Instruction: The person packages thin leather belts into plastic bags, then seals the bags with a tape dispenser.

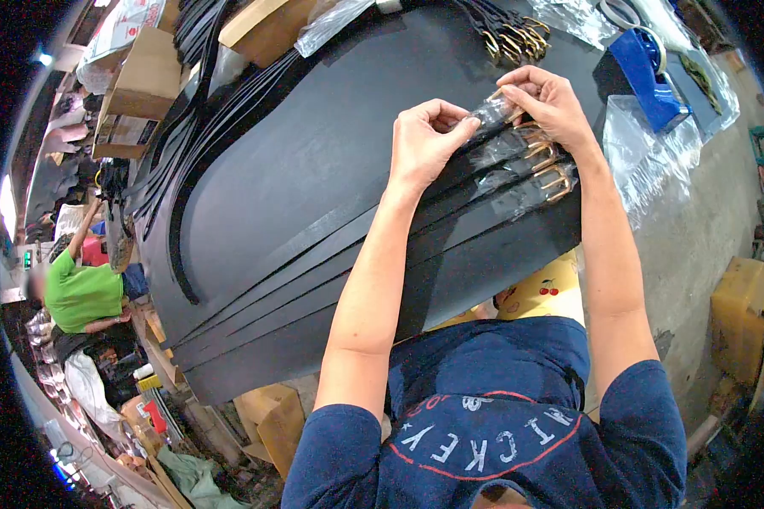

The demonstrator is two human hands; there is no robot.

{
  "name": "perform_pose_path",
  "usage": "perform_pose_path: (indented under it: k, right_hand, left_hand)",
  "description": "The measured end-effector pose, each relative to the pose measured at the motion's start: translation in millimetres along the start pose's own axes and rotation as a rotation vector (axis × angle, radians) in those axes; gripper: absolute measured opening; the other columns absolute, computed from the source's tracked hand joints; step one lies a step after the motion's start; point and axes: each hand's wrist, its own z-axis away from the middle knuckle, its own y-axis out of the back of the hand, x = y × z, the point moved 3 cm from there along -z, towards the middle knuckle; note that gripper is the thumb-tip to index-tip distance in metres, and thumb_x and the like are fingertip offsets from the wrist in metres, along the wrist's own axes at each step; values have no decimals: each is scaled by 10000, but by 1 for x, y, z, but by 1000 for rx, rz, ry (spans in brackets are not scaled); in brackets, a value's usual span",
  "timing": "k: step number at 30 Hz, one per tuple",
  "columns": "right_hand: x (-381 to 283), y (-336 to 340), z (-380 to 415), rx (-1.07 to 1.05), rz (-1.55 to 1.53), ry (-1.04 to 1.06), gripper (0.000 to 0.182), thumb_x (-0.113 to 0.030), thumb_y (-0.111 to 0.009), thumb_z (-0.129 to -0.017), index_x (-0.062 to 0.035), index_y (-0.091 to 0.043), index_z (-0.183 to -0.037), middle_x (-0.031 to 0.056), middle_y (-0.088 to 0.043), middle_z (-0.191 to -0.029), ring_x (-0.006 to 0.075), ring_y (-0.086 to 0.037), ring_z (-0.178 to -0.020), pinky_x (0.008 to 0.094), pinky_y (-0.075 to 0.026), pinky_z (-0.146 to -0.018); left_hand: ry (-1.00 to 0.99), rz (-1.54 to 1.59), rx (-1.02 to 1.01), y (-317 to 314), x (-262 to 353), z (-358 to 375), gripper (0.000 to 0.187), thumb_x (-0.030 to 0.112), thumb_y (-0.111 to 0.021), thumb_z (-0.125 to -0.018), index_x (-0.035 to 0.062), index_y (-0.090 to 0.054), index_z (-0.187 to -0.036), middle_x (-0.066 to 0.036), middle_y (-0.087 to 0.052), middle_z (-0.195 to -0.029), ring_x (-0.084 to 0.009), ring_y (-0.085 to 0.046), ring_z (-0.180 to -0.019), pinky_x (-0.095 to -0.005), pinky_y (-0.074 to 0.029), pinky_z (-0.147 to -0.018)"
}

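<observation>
My left hand (426,144) pinches the buckle end of a black belt (491,117), which is wrapped in clear plastic. On the same end, at the gold buckle, the fingers of my right hand (548,103) are closed. Just below my hands, more black belts with plastic-wrapped gold buckles (557,181) lie side by side on the dark table (314,153). Their straps run away to the lower left. Part of the held buckle is hidden behind my right fingers.
A bundle of gold-buckled belts (514,38) lies at the far edge. A blue tape dispenser (645,81) and clear plastic bags (649,161) are at the right. Black straps (191,161) and cardboard boxes (144,81) are at the left. A person in green (85,293) is beyond.
</observation>
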Motion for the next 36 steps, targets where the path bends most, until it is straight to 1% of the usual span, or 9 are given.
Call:
perform_pose_path:
  k: [3, 5, 7, 9, 14, 17, 19, 25, 36]
  right_hand:
    - [0, 0, 0, 12, -42, -10, 178, -150, -612, -894, -14, -628, -1009, 15, -652, -772, 57, -588, -651, 211, -491, -564]
    - [-3, -1, 2, 15, -38, -21, 173, -150, -617, -890, -18, -633, -1001, 8, -652, -778, 51, -582, -658, 209, -483, -573]
    - [-2, 0, 2, 31, 48, 47, 171, -146, -622, -882, -21, -638, -998, -2, -649, -778, 42, -569, -669, 206, -469, -587]
    - [1, -1, 1, 52, 43, 74, 170, -149, -625, -878, -25, -649, -990, -8, -648, -773, 38, -564, -670, 210, -459, -588]
    - [-3, 3, 2, 105, 238, 123, 159, -162, -627, -872, -33, -686, -943, -3, -649, -771, 47, -568, -685, 229, -449, -593]
    - [-8, 4, 2, 155, 343, 142, 177, -197, -634, -871, -37, -704, -901, 15, -652, -786, 62, -578, -707, 234, -449, -619]
    - [-10, 5, -1, 168, 213, 287, 207, -230, -638, -873, -35, -707, -881, 32, -653, -798, 81, -586, -722, 228, -451, -647]
    - [-14, 0, 6, 4, 85, -1, 221, -221, -673, -846, -36, -693, -965, -1, -666, -837, 64, -569, -787, 225, -455, -712]
    - [-11, -3, 5, -40, 185, 67, 120, -115, -675, -819, -41, -694, -912, -25, -622, -757, 41, -515, -697, 205, -415, -637]
  left_hand:
    - [6, -159, 23, -2, 9, 3, 180, 124, -761, -735, 16, -691, -861, -17, -651, -735, -92, -584, -673, -223, -464, -615]
    - [-501, -490, 277, -6, 34, 10, 221, 138, -789, -677, 40, -694, -851, -56, -634, -785, -172, -602, -764, -284, -481, -681]
    - [-538, -593, 291, -10, 44, 20, 287, 163, -807, -631, 52, -683, -866, -91, -606, -840, -236, -583, -843, -335, -473, -748]
    - [-498, -562, -29, -16, 44, 24, 316, 194, -814, -625, 44, -670, -864, -93, -606, -857, -245, -574, -832, -347, -461, -770]
    - [-260, -460, -197, -15, 38, 24, 233, 153, -744, -710, 28, -687, -898, -104, -632, -814, -221, -621, -740, -302, -493, -674]
    - [-271, -442, -162, -7, 36, 18, 235, 139, -709, -755, 39, -696, -967, -106, -669, -803, -182, -633, -717, -292, -494, -673]
    - [-140, -410, -162, -6, 30, 15, 206, 123, -676, -804, 18, -694, -981, -83, -690, -790, -120, -626, -700, -274, -497, -651]
    - [200, 234, -228, 0, 1, 1, 234, 147, -645, -871, -29, -661, -1024, -47, -670, -808, -81, -596, -662, -208, -492, -593]
    - [197, 258, -246, 0, 2, 2, 261, 116, -680, -834, -26, -652, -1051, -51, -670, -880, -91, -603, -728, -217, -495, -654]
